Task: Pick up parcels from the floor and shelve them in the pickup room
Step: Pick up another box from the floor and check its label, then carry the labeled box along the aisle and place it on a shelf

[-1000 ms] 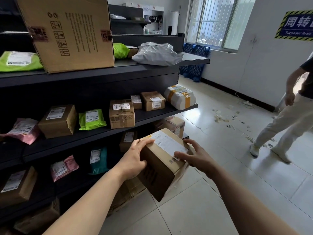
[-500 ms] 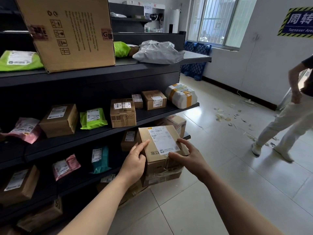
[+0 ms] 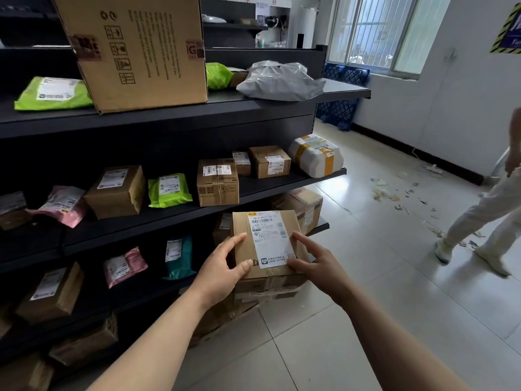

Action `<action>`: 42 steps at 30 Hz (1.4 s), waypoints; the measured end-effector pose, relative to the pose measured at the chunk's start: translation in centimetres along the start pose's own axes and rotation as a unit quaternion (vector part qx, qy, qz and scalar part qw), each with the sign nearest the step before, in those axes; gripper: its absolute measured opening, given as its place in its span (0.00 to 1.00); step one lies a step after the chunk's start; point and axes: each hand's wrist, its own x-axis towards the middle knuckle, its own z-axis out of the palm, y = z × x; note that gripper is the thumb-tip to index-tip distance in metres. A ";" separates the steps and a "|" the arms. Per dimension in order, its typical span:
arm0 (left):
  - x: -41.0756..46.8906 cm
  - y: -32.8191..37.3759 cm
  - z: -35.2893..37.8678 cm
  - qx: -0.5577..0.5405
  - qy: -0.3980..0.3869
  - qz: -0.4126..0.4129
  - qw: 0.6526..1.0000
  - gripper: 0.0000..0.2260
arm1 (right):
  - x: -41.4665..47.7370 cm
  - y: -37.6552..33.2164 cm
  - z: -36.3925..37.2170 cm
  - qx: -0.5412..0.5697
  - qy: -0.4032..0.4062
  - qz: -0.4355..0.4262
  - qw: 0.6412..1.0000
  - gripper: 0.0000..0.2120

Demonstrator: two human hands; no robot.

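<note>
I hold a brown cardboard parcel [image 3: 242,251] with a white shipping label facing up, in front of the dark shelf unit [image 3: 158,218]. My left hand [image 3: 221,270] grips its left edge, thumb on top. My right hand [image 3: 317,262] grips its right edge, fingers spread along the side. The parcel hangs above other cardboard boxes [image 3: 267,286] stacked at the foot of the shelves. Its underside is hidden.
The shelves carry several boxes and green, pink and teal mailers, with a large carton [image 3: 135,49] and a grey bag [image 3: 279,81] on top. A person in white trousers [image 3: 487,210] stands at the right. Paper scraps [image 3: 394,193] litter the tiled floor.
The parcel has been turned from tilted on edge to label-up and level, and raised slightly toward the shelf. The person at the right has shifted further right.
</note>
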 end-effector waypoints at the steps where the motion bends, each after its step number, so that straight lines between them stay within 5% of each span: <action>1: -0.1 -0.1 0.0 0.000 -0.001 0.000 1.000 0.27 | 0.0 0.0 0.0 0.000 0.000 0.000 1.000 0.30; 18: -0.1 0.0 2.1 -0.049 0.051 -0.016 0.997 0.28 | 1.5 0.6 -2.0 0.018 -0.047 -0.038 0.998 0.28; 24: -0.9 0.8 2.6 -0.020 0.115 -0.033 0.993 0.29 | 3.3 -0.3 -2.1 -0.054 -0.095 -0.083 0.991 0.31; 42: -13.9 -2.9 -3.1 -0.016 0.397 -0.130 0.908 0.26 | 2.8 -4.7 12.6 -0.150 -0.325 -0.285 0.889 0.26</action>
